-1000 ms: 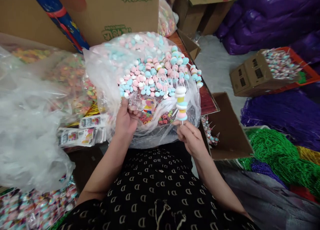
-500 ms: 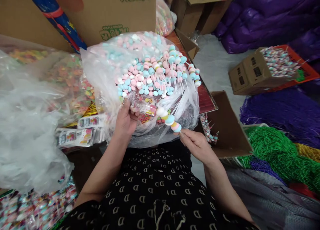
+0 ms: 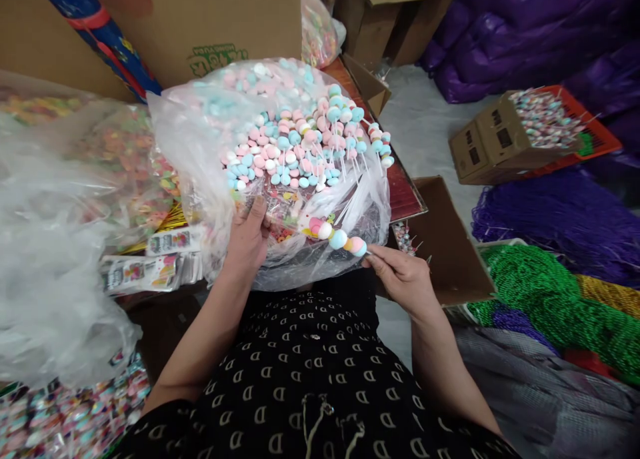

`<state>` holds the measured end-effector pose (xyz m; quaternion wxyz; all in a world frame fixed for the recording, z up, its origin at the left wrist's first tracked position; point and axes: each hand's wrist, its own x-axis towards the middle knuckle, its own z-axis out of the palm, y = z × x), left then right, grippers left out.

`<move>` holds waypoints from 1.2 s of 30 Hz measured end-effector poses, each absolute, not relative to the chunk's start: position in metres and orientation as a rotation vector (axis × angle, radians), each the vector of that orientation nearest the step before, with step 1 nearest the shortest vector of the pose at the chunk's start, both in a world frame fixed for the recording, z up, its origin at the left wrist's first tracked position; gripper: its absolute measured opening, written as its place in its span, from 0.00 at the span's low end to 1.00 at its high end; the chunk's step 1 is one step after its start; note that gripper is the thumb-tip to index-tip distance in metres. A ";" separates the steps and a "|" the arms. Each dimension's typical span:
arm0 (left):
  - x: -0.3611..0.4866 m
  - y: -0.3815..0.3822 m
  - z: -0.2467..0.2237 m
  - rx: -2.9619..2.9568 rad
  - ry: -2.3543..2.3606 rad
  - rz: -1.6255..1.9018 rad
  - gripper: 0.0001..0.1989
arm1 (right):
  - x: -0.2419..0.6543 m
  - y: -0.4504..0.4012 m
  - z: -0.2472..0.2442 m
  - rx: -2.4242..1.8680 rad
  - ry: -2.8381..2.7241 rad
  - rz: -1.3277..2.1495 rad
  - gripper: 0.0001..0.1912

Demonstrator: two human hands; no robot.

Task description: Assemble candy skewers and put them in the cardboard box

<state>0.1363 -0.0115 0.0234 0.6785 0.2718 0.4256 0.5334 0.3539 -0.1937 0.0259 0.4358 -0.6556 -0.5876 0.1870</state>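
A transparent plastic bag [image 3: 187,146] lies open in front of me, packed with several pastel pink, blue and white candy skewers [image 3: 293,146]. My left hand [image 3: 246,242] grips the bag's near edge. My right hand [image 3: 403,279] pinches the stick of a single candy skewer [image 3: 339,239], which lies almost level. Its stacked pink, white and blue candies rest just over the bag's mouth, near the other skewers. Part of the bag's contents is blurred by the plastic.
A loose plastic sheet [image 3: 50,266] and candy-filled bags [image 3: 120,159] lie at the left, with printed packets [image 3: 150,269] beside them. A brown cardboard tray [image 3: 450,246] stands to the right. Purple [image 3: 530,212] and green bead strands [image 3: 535,299] and a candy-filled box in an orange crate [image 3: 515,136] lie further right.
The single skewer has tipped from upright to nearly level, its candies swinging left over the bag's mouth. My right hand has shifted slightly right, and the view has drifted.
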 end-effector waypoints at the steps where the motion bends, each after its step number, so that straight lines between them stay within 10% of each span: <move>1: 0.137 -0.013 0.024 0.620 0.948 1.202 0.18 | 0.353 -0.193 0.026 -1.644 -1.446 0.445 0.09; 19: 0.142 -0.013 0.010 0.644 0.965 1.194 0.15 | 0.350 -0.182 -0.010 -1.694 -1.576 0.246 0.19; 36: 0.143 -0.014 0.000 0.722 0.939 1.232 0.15 | 0.331 -0.177 -0.004 -1.619 -1.334 0.741 0.16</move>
